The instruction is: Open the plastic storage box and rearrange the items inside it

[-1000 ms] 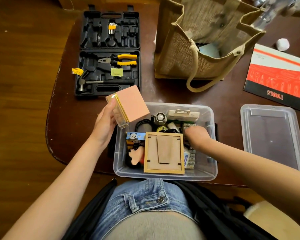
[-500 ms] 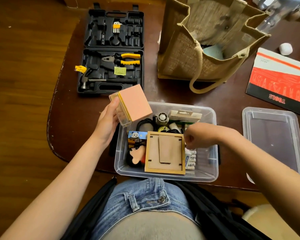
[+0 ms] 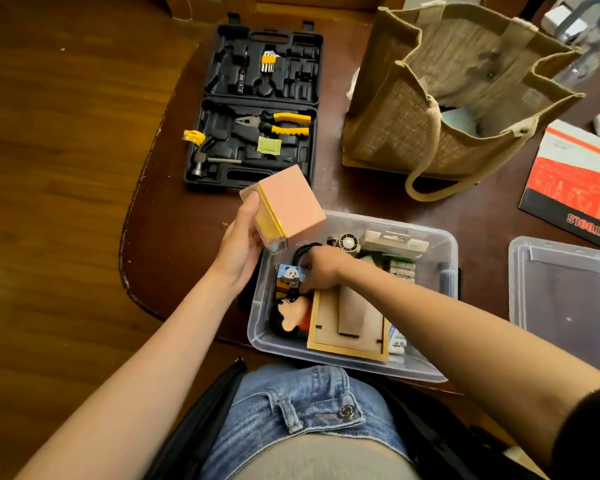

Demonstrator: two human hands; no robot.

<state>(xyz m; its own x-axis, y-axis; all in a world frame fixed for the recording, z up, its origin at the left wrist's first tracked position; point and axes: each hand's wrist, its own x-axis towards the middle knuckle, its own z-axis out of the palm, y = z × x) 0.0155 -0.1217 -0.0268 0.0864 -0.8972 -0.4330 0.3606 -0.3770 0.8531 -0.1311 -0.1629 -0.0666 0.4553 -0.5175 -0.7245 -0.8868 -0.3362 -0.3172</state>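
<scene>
Storage box [image 3: 433, 370]: near table edge, lid off.
Left hand [image 3: 238, 251]: gripped pink box [image 3: 290, 207] above the far-left corner, likely freeing space.
Right hand [image 3: 321, 268]: fingers curled among left-side contents; what they pinched, cannot tell.

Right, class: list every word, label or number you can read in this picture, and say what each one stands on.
"TOOLS", upside down from this view: on the red and black booklet.
Print on the batteries: too blurred to read.
Small print at the booklet's top: too small to read.
Panda box: a panda picture, no readable words.
</scene>
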